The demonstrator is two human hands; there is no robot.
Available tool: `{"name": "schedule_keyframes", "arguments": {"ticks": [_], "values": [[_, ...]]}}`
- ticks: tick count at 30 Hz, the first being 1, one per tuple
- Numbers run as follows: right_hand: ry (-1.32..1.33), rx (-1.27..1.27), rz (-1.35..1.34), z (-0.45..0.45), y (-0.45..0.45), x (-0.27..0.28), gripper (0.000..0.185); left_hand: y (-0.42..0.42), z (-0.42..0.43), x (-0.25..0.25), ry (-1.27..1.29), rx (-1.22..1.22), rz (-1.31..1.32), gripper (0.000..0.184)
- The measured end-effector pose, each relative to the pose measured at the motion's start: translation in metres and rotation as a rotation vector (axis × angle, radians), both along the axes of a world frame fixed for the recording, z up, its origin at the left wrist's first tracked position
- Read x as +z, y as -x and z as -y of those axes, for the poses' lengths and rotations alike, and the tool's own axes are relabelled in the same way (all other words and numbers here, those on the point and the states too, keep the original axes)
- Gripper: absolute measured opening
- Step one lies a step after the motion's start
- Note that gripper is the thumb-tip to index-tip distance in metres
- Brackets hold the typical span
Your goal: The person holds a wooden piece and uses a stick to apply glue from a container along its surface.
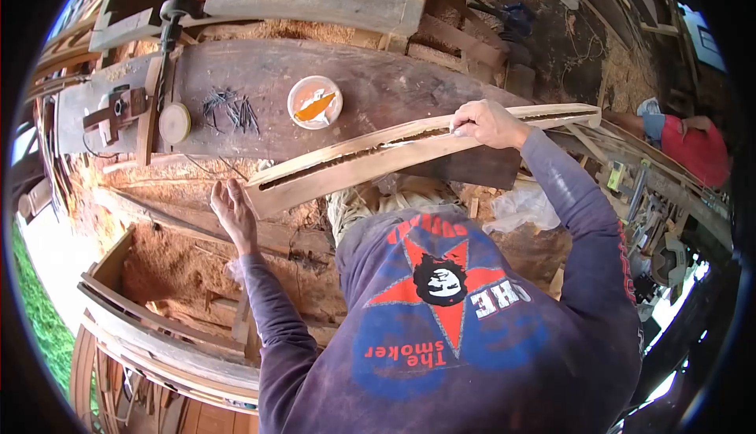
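A long, slightly curved wooden piece (370,168) with a dark lengthwise slot lies slantwise across the front of a dark plank (260,79). My right hand (490,123) is closed over its right part, with the fingers bent at the slot. At the piece's left end is my left hand (234,209), its fingers stretched out and apart; whether it touches the wood is unclear. Behind the piece, a round white tub (315,102) holds pale paste and an orange scraper (316,107). Dark nails (236,113) lie in a loose pile left of the tub.
A round lid (175,123) and a metal clamp (118,115) are at the plank's left. A sawdust-filled wooden frame (169,276) stands lower left. Crumpled plastic (524,207) and tools (669,261) lie to the right. Another person in red (694,150) is at far right.
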State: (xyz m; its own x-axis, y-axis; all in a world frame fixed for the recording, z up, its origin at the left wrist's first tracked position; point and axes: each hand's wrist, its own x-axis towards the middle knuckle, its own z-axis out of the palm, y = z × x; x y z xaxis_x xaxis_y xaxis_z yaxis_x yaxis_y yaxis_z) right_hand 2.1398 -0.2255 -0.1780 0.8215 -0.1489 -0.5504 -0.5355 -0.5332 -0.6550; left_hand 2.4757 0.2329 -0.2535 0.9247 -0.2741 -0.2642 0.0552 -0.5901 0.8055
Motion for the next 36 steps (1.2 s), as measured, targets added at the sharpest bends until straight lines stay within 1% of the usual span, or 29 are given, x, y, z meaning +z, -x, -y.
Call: {"name": "schedule_keyframes", "arguments": {"ticks": [1, 2, 3, 4, 5, 6, 8, 9, 10, 11, 12, 14, 15, 17, 18, 20, 21, 23, 27, 29, 30, 32, 36], "values": [[0.043, 0.047, 0.013, 0.002, -0.004, 0.004, 0.02, 0.001, -0.008, -0.01, -0.007, 0.007, -0.012, 0.072], [0.086, 0.096, 0.027, 0.002, -0.009, 0.007, 0.019, 0.0, -0.019, -0.02, -0.03, 0.044, -0.077, 0.069], [0.081, 0.104, 0.016, 0.006, -0.01, 0.01, 0.019, 0.001, -0.024, -0.027, -0.052, 0.08, -0.142, 0.066], [0.129, 0.121, -0.008, 0.013, -0.007, 0.015, 0.019, 0.005, -0.022, -0.028, -0.055, 0.088, -0.153, 0.066], [0.177, 0.137, -0.032, 0.021, -0.003, 0.019, 0.018, 0.013, -0.018, -0.031, 0.15, 0.214, -0.252, 0.062], [0.173, 0.145, -0.043, 0.029, 0.004, 0.024, 0.018, 0.019, -0.014, -0.033, 0.354, 0.342, -0.346, 0.058], [0.191, 0.116, -0.158, 0.046, 0.024, 0.032, 0.018, 0.03, -0.008, -0.043, 0.341, 0.384, -0.323, 0.057], [0.187, 0.121, -0.169, 0.051, 0.033, 0.033, 0.018, 0.031, -0.004, -0.041, 0.254, 0.321, -0.294, 0.06], [0.127, 0.014, -0.206, 0.054, 0.042, 0.034, 0.018, 0.032, 0.006, -0.033, 0.169, 0.257, -0.263, 0.063], [0.067, -0.094, -0.24, 0.055, 0.047, 0.03, 0.018, 0.032, 0.015, -0.024, 0.229, 0.336, -0.397, 0.068], [0.064, -0.089, -0.247, 0.052, 0.045, 0.023, 0.018, 0.032, 0.015, -0.028, 0.225, 0.342, -0.403, 0.068], [-0.029, -0.115, -0.184, 0.044, 0.04, 0.009, 0.018, 0.031, 0.014, -0.035, 0.276, 0.512, -0.415, 0.067], [-0.035, -0.113, -0.186, 0.035, 0.028, 0.008, 0.018, 0.03, 0.014, -0.034, 0.269, 0.515, -0.415, 0.067], [0.016, 0.049, -0.08, 0.018, -0.005, 0.011, 0.016, 0.031, 0.018, -0.029, 0.305, 0.558, -0.45, 0.068], [0.018, 0.048, -0.076, 0.016, -0.016, 0.015, 0.016, 0.03, 0.019, -0.028, 0.307, 0.557, -0.447, 0.068], [0.111, 0.209, -0.022, 0.015, -0.028, 0.024, 0.01, 0.031, 0.02, -0.026, 0.285, 0.55, -0.454, 0.068], [0.116, 0.207, -0.021, 0.018, -0.024, 0.027, 0.01, 0.031, 0.02, -0.026, 0.289, 0.547, -0.454, 0.068], [0.16, 0.174, -0.127, 0.031, -0.006, 0.034, 0.012, 0.031, 0.022, -0.026, 0.28, 0.555, -0.433, 0.069], [0.163, 0.114, -0.146, 0.04, 0.011, 0.038, 0.012, 0.032, 0.017, -0.033, 0.287, 0.552, -0.425, 0.069], [0.116, 0.037, -0.023, 0.033, 0.009, 0.028, 0.014, 0.03, 0.012, -0.042, 0.266, 0.514, -0.429, 0.07], [0.115, 0.031, -0.024, 0.026, 0.003, 0.028, 0.014, 0.029, 0.013, -0.04, 0.263, 0.508, -0.43, 0.07], [-0.031, -0.136, -0.242, 0.016, -0.012, 0.031, 0.016, 0.029, 0.016, -0.034, 0.279, 0.53, -0.455, 0.069], [-0.125, -0.285, -0.243, 0.011, 0.002, 0.028, 0.018, 0.03, 0.014, -0.033, 0.29, 0.524, -0.448, 0.068]]}}
